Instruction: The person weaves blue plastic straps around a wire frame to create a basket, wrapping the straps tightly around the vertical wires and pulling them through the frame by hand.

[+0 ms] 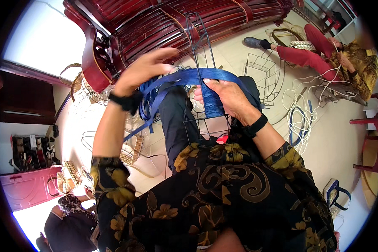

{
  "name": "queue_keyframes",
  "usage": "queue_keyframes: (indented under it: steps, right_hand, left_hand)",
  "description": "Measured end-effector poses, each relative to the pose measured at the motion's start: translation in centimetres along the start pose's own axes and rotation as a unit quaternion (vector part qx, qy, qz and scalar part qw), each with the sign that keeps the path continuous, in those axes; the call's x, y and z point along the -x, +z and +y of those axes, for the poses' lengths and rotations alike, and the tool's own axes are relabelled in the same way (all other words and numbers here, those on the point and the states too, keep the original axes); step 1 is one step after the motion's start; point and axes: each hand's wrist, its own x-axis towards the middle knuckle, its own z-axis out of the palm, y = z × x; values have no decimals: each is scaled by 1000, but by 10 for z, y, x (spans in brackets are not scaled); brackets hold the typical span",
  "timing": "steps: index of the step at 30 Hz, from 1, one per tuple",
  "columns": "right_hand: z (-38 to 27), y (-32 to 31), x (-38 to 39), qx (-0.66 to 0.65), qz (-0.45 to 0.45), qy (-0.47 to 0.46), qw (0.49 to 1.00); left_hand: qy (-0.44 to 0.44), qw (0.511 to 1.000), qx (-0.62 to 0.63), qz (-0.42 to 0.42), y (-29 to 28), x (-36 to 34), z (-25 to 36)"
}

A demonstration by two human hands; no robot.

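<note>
A narrow black wire frame (206, 49) stands upright between my knees, with blue flat strip wound round part of it as a woven blue panel (213, 105). Thumb on top and fingers behind, my right hand (231, 97) grips the blue strip (185, 76) against the frame. That strip arches leftward from the frame toward a hanging bundle of blue strips (146, 103). Beside the bundle my left hand (145, 69) is raised, its fingers stretched out and apart. Its thumb is close to the strip; whether they touch I cannot tell.
A dark red wooden bench (155, 31) spans the far side. Another wire frame (262, 77) and tangled white cord (300, 111) lie on the floor at right, near a seated person (344, 59). Another person (69, 224) is at lower left, near woven baskets (67, 176).
</note>
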Motion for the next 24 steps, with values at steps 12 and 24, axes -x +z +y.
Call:
queue_keyframes:
  steps: [12, 24]
  right_hand:
    - [-3, -4, 2, 0, 24, -24, 999]
    - [-3, 1, -3, 12, 4, -19, 1000]
  left_hand:
    - [-98, 992, -82, 13, -70, 16, -29]
    - [-252, 741, -320, 534, -236, 196, -88]
